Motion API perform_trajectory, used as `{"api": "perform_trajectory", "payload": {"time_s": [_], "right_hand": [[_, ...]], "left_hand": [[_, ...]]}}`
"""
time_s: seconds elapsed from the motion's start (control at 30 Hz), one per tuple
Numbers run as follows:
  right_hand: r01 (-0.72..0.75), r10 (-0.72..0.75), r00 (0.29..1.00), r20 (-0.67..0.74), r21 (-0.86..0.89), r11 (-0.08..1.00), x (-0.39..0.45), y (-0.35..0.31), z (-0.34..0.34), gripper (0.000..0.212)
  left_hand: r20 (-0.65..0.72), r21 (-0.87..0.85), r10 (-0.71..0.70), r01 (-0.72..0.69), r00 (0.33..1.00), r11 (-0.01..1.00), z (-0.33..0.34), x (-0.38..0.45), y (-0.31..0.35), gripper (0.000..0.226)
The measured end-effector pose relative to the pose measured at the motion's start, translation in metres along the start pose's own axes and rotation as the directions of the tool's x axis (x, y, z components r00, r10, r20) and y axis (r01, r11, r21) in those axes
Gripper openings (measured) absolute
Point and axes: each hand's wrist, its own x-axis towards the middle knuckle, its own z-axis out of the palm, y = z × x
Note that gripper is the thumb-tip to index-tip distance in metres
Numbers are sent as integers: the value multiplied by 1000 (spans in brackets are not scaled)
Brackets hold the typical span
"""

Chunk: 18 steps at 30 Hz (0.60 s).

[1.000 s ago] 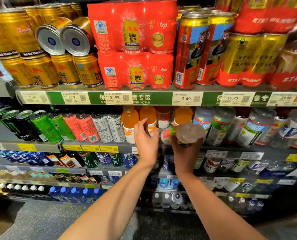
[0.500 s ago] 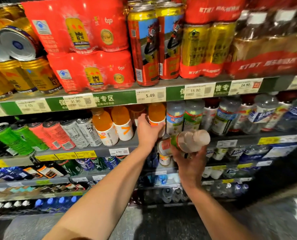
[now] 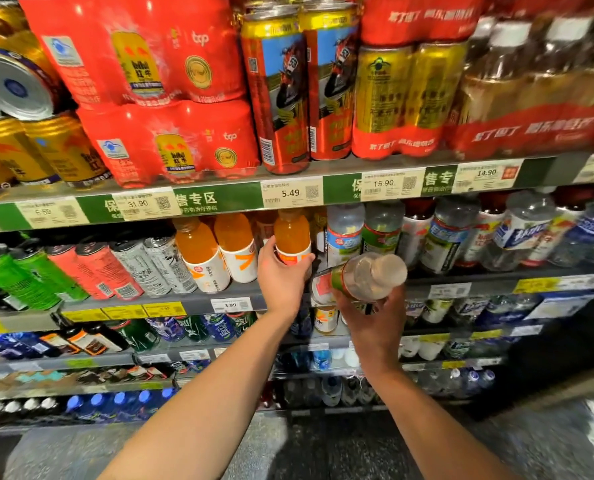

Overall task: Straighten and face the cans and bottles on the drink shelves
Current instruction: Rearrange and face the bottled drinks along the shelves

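My left hand [image 3: 278,277] grips the lower part of an orange-drink bottle [image 3: 291,233] standing on the second shelf [image 3: 170,303], right of two more orange bottles [image 3: 219,252]. My right hand [image 3: 375,318] holds a clear bottle with a green and red label [image 3: 364,277] tipped on its side in front of the shelf edge, its base toward me. Behind it stand upright clear bottles with green labels [image 3: 382,230].
Green, pink and silver cans [image 3: 91,268] lean in rows left of the orange bottles. The top shelf carries red multipacks [image 3: 139,64], tall cans [image 3: 274,88] and gold cans [image 3: 46,150], some lying sideways. Lower shelves hold more bottles. Price tags line the shelf edges [image 3: 290,194].
My left hand slid right from between the bottles onto the orange bottle and now grips it. The tipped bottle stays in my right hand. The view has shifted right and closer.
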Motion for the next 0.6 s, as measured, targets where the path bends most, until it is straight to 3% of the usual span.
{"api": "perform_trajectory", "payload": {"time_s": [0.2,0.33,0.47,0.6], "right_hand": [[-10,10,1000,25,3,1000,13,-8,27,71],[68,-66,997,34,-79,995,20,-15,43,65],[108,-92,991,93,-180,978,28,-13,55,74],[137,-119,990,81,-277,951,31,-14,67,83]], "left_hand": [[-79,0,-3,3,997,1000,-14,-5,-5,75],[-126,-12,-14,13,992,1000,-20,-5,-7,79],[-135,46,7,-1,991,999,-22,-4,-9,83],[-154,-14,-8,6,988,1000,-21,-3,-13,79]]}}
